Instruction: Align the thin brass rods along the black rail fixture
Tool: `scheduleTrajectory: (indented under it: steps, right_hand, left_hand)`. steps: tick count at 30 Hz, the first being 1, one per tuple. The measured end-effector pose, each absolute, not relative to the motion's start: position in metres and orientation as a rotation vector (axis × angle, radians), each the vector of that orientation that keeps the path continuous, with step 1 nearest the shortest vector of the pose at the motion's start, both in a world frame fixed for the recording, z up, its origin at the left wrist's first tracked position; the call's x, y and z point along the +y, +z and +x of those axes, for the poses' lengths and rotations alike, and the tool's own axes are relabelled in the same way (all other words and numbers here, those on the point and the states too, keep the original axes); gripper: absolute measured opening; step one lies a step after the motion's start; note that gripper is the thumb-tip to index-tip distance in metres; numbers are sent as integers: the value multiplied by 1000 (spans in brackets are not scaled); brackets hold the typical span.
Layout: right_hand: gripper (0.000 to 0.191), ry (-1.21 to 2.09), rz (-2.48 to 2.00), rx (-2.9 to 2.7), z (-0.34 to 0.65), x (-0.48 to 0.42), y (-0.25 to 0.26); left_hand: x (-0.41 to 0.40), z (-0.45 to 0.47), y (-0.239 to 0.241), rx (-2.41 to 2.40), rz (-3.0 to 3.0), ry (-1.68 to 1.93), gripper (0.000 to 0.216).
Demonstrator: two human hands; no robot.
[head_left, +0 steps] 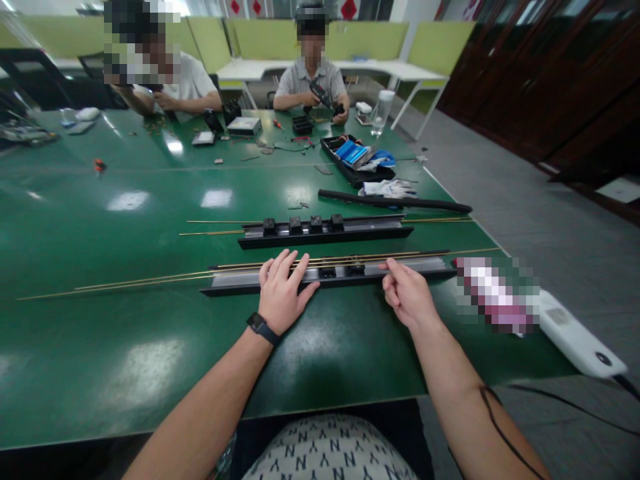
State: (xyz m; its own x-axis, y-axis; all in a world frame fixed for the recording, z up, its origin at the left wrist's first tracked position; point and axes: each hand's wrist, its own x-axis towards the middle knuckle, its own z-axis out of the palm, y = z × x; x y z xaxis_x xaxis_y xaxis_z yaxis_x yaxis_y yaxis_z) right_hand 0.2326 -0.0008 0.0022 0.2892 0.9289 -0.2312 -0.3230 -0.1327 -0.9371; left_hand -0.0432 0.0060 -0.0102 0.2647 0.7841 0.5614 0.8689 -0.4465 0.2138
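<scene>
A long black channel rail (235,289) with a pale inner track lies across the green table in front of me. Thin brass-coloured rods (150,277) run lengthwise along it and stick out past both ends. My left hand (284,287) rests over the rail and rods, fingers spread, thumb toward the near edge. My right hand (407,290) is at the rail's right part with fingers curled and thumb and index together; anything between them is hidden. Black blocks (357,265) sit in the track between my hands.
Behind lies a second rail (325,238) with several black blocks. Beyond it are a black bar (395,201), white gloves (387,189) and a black tray (345,167). A white power-bank-like device (575,333) lies at right. Two people sit across the table, one holding a black tool (323,93).
</scene>
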Motion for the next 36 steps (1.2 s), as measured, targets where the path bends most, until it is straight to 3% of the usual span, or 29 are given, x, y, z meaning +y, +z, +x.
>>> scheduleTrajectory:
  steps: [23, 36]
  right_hand:
    - [47, 1273, -1244, -666, 227, -1, 5]
    - [40, 1249, -1244, -646, 231, 0, 2]
  left_hand:
    - [6, -43, -9, -1568, -2387, -920, 53]
    - [5, -43, -9, -1580, -2388, -916, 53]
